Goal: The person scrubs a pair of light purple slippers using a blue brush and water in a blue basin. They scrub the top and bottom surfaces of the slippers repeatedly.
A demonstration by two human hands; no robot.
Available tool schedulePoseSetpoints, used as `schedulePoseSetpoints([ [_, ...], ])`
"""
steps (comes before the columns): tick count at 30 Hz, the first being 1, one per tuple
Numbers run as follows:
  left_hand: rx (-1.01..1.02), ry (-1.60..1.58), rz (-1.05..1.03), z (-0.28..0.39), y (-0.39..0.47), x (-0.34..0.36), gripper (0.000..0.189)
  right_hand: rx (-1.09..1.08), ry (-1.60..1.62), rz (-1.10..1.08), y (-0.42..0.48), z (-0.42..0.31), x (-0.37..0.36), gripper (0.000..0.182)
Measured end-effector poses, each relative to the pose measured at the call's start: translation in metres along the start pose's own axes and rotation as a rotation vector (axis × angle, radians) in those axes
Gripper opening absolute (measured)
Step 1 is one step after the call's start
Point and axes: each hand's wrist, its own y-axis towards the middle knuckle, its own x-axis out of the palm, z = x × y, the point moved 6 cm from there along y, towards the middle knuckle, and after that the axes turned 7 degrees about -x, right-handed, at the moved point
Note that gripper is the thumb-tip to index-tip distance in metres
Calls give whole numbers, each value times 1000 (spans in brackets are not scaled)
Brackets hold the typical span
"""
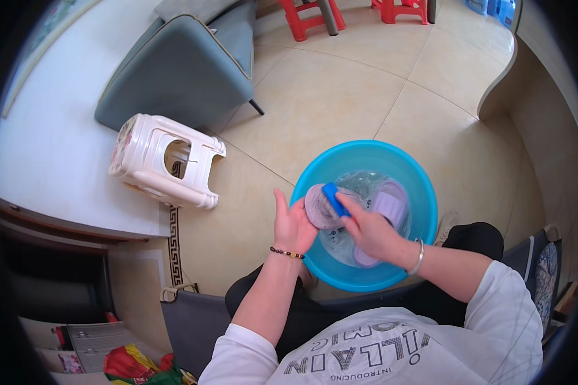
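My left hand supports a purple slipper from its left side, sole facing up, over a blue plastic basin. In my right hand is a blue scrubbing brush, its bristles against the slipper's sole. A second lilac slipper lies in the soapy water, partly behind my right hand. The fingers of my left hand beneath the slipper are partly hidden.
A pink-white plastic stool lies on its side on the tiled floor, left of the basin. Beyond it stands a blue-grey sofa. Red stools are at the far side. A curved cabinet edge rises at the right. My legs flank the basin.
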Motion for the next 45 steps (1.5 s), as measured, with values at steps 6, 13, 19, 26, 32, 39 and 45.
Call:
schedulePoseSetpoints([
  [6, -5, 4, -48, 1, 6, 15, 102, -1, -238, -144, -8, -17, 11, 52],
  [13, -37, -20, -31, -9, 9, 32, 103, 109, -89, 107, 32, 44, -19, 48],
  [19, 54, -25, 59, 2, 16, 12, 98, 50, 39, 72, 2, -5, -11, 51],
  [26, 101, 143, 100, -10, 32, -8, 60, 25, -122, 58, 6, 19, 4, 53],
  [32, 12, 104, 83, -16, 28, 18, 57, 293, -120, 25, 15, 62, -12, 51],
  [39, -158, 103, -32, -6, 31, 42, 96, 20, -189, -16, -11, -26, -20, 50],
  [45, -157, 89, -141, -6, 41, 62, 108, 40, -378, 79, 10, -19, -39, 51],
])
